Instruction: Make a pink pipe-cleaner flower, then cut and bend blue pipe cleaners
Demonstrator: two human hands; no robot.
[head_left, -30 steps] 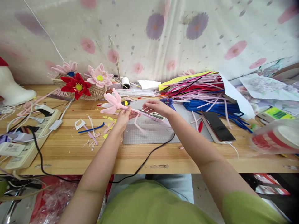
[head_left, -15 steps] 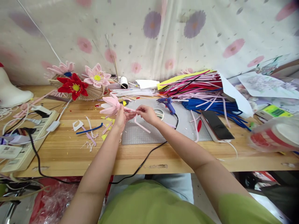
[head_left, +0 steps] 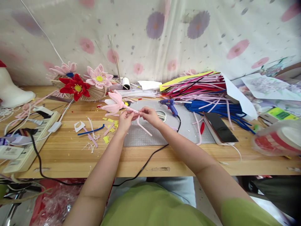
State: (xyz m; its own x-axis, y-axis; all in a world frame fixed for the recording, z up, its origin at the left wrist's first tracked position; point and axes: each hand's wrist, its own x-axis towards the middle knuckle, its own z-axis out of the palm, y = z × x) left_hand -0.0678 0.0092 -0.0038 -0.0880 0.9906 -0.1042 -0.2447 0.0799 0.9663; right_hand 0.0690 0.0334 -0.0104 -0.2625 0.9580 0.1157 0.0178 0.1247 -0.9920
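A pink pipe-cleaner flower (head_left: 114, 103) is held above the worktable, its petals pointing left and its wrapped stem running right. My left hand (head_left: 127, 121) is closed on that stem just below the petals. Farther along, the fingers of my right hand (head_left: 149, 116) pinch the stem near its end, where a pink pipe cleaner (head_left: 144, 128) bends and hangs down over the grey cutting mat (head_left: 160, 138). The exact contact between fingertips and pipe cleaner is partly hidden.
Behind my hands lie a blue glue gun (head_left: 169, 106) with a black cord and white-handled scissors (head_left: 161, 115). Bundled pipe cleaners (head_left: 199, 84) fill the back right, near a phone (head_left: 221, 127). Finished flowers (head_left: 77, 88) stand back left; a power strip (head_left: 30, 144) sits at left.
My left hand has shifted from the base of the petals down the stem, exposing more wrapped stem. The right hand stays at the stem's end. The view has shifted slightly.
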